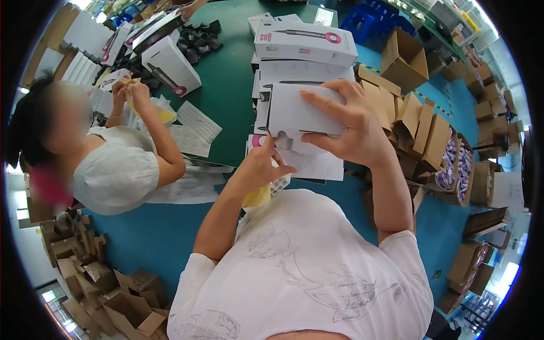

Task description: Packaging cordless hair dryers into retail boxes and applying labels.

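"At the bench's near end, our right hand clasps the white box, thumb and fingers wide."

"And our left hand?"

"Half-curled by its lower corner; whether gripping, we can't tell."

"Likely light, stiff but crushable; we'd hold opposite edges."

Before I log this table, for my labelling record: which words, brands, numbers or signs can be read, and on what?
None is legible.
White box in the right hand: no print visible on its upper face.
White picture-printed carton beyond it: print too small to read.
Printed white panel on the near side of that box: lines too small to read.
Gridded white sheet on the green table: marks too small to read.
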### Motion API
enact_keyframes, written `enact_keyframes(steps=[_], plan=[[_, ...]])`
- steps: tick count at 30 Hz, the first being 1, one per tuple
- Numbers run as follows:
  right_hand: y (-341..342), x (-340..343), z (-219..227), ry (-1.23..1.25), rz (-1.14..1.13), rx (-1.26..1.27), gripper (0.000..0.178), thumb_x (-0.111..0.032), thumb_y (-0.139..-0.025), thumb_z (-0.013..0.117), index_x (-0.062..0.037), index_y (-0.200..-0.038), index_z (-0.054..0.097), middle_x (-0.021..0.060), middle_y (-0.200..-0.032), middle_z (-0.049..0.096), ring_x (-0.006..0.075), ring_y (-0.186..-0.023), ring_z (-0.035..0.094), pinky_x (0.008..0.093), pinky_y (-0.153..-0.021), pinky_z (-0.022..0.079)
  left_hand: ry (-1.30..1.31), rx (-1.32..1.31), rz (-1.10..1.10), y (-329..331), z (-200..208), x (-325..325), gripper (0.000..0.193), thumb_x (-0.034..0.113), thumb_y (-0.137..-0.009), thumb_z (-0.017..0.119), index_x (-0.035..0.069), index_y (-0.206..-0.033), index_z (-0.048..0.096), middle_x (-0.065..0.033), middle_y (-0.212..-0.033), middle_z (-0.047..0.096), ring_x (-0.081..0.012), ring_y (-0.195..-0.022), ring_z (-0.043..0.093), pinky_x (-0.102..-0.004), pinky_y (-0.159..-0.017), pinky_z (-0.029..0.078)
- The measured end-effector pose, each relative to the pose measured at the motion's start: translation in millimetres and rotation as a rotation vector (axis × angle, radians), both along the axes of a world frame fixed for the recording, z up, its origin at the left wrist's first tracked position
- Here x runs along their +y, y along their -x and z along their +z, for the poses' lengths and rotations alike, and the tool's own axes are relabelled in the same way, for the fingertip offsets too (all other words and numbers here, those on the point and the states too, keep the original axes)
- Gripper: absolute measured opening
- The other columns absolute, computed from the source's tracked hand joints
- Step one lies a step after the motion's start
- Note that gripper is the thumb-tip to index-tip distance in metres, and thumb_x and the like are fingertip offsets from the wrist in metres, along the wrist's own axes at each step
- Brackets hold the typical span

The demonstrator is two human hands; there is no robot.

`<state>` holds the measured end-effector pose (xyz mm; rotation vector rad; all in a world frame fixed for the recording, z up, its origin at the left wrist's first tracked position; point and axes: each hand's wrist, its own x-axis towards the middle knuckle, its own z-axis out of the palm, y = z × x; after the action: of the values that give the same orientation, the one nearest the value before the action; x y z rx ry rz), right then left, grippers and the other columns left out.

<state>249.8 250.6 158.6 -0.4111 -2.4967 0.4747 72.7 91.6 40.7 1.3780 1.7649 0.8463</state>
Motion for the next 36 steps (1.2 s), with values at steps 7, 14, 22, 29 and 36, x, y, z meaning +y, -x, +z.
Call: enact_keyframes(steps=[7,14,22,29,36], plan=[[-13.5,0.3,1.2,-0.026,-0.023,-0.104,0.084,-0.024,-0.061,0.092,-0.023,-0.138,0.06,0.0171,-0.135,0.053,0.0398,-0.124,0.05,0.0469,-0.104,0.044,0.07,0.036,-0.053,-0.2,9.5,7.2,0.08,0.028,-0.075,0.087,-0.005,-0.135,0.045,-0.0121,-0.08,0.072,-0.0238,-0.068,0.067,-0.0323,-0.068,0.053],[-19.8,0.1,13.4,-0.098,-0.122,-0.147,0.098,-0.036,-0.056,0.094,-0.018,-0.143,0.054,0.0192,-0.149,0.044,0.0415,-0.139,0.04,0.0515,-0.111,0.038,-0.063,-0.147,0.238,75.5,6.9,-19.0,0.058,0.016,-0.086,0.079,-0.002,-0.137,0.056,-0.0005,-0.067,0.062,-0.0033,-0.059,0.05,-0.0207,-0.058,0.044],[-27.9,-0.6,16.8,-0.154,-0.139,-0.059,0.097,-0.055,-0.06,0.089,-0.0172,-0.143,0.055,0.0185,-0.152,0.043,0.0416,-0.141,0.038,0.0545,-0.112,0.035,-0.393,-0.577,0.843,93.3,33.1,-50.1,0.036,0.034,-0.097,0.067,-0.001,-0.094,0.073,0.0006,-0.078,0.068,-0.0052,-0.065,0.059,-0.0201,-0.057,0.044],[-19.1,-89.2,0.6,-0.016,0.282,0.405,0.066,-0.048,-0.078,0.082,0.0034,-0.116,0.064,0.0112,-0.092,0.064,0.0284,-0.073,0.062,0.0391,-0.068,0.053,-0.513,-0.643,1.096,66.8,62.0,-54.0,0.044,0.043,-0.096,0.066,-0.002,-0.097,0.067,-0.0072,-0.09,0.07,-0.0142,-0.074,0.069,-0.0283,-0.065,0.057],[58.9,-127.1,-77.2,0.308,0.416,0.211,0.014,-0.012,-0.085,0.075,-0.0039,-0.092,0.065,0.0123,-0.085,0.065,0.0301,-0.075,0.065,0.0406,-0.062,0.05,-0.667,-0.771,1.207,49.9,66.6,-68.8,0.045,0.04,-0.1,0.06,-0.004,-0.112,0.065,-0.013,-0.108,0.069,-0.0207,-0.096,0.069,-0.0337,-0.081,0.058]])
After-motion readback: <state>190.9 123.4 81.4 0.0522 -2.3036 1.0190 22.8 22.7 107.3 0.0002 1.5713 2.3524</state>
